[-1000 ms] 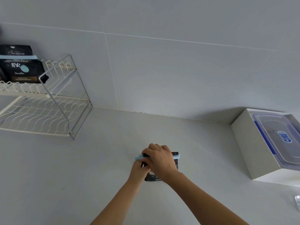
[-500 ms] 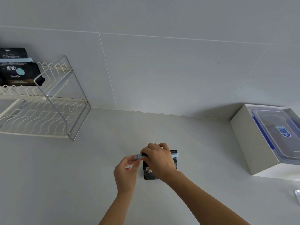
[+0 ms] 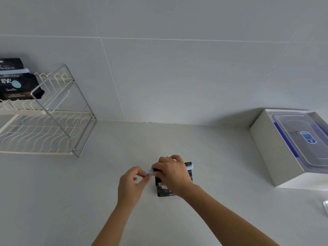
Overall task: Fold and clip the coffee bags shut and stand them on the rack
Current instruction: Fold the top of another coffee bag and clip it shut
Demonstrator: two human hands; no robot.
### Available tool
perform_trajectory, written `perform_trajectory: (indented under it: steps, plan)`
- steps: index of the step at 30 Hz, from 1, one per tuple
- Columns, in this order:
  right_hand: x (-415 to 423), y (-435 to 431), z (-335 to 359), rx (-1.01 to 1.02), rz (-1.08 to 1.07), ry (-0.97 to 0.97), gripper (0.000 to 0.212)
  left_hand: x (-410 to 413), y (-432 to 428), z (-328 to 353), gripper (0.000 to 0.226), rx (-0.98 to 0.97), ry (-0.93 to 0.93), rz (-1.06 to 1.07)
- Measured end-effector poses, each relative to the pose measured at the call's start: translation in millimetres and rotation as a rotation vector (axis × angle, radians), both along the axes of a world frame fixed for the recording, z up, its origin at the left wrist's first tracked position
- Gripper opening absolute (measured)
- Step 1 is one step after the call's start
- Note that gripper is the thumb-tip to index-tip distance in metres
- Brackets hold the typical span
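Note:
A small black coffee bag (image 3: 164,189) lies on the white counter at centre. A light blue clip (image 3: 189,167) runs across its folded top. My right hand (image 3: 173,173) presses down over the bag's top and the clip, hiding most of both. My left hand (image 3: 132,183) pinches the clip's left end between thumb and fingertips. On the white wire rack (image 3: 46,132) at the left, two black coffee bags (image 3: 17,86) with a blue clip stand on the upper shelf.
A white box (image 3: 276,153) holding a clear container with a blue-edged lid (image 3: 305,139) stands at the right against the tiled wall. A small clear item (image 3: 325,209) shows at the right edge. The rack's lower shelf holds nothing.
My left hand came out from under my right hand, moved left, then closed its fingertips on the clip's left end. The bag stayed in place under my right hand.

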State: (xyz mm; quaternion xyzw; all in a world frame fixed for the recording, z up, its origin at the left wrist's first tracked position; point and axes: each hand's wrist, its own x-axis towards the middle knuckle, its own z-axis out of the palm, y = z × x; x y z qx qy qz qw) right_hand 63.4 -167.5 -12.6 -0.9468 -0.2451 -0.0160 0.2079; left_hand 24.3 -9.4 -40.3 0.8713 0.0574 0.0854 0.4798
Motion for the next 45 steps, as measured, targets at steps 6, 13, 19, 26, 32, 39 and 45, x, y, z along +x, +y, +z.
perform_trajectory:
  steps: [6,13,19,26,32,39,45]
  plan:
    - [0.8,-1.3,-0.1,-0.01,0.045,0.002,0.028,15.1,18.8,8.6,0.023,0.063,0.131,-0.241]
    - [2.1,-3.2,2.7,-0.009,0.119,0.016,0.023,21.6,27.0,15.7,0.017,0.12,0.234,-0.403]
    - [0.0,-4.1,4.0,-0.008,0.146,0.029,0.022,24.1,29.6,22.1,0.021,0.137,0.253,-0.493]
    - [-3.7,-4.9,3.0,-0.026,0.156,-0.006,0.025,21.1,30.5,21.9,0.018,0.154,0.233,-0.499]
    - [-6.3,-3.6,0.5,-0.064,0.123,-0.071,0.028,15.1,25.5,19.9,0.022,0.19,0.15,-0.431]
    - [-1.0,-8.3,8.3,-0.045,0.187,0.036,0.027,15.4,26.8,22.7,0.02,0.16,0.219,-0.474]
    - [-3.3,-3.2,4.5,-0.003,0.083,0.051,0.025,15.9,31.1,30.6,0.016,0.322,0.294,-0.476]
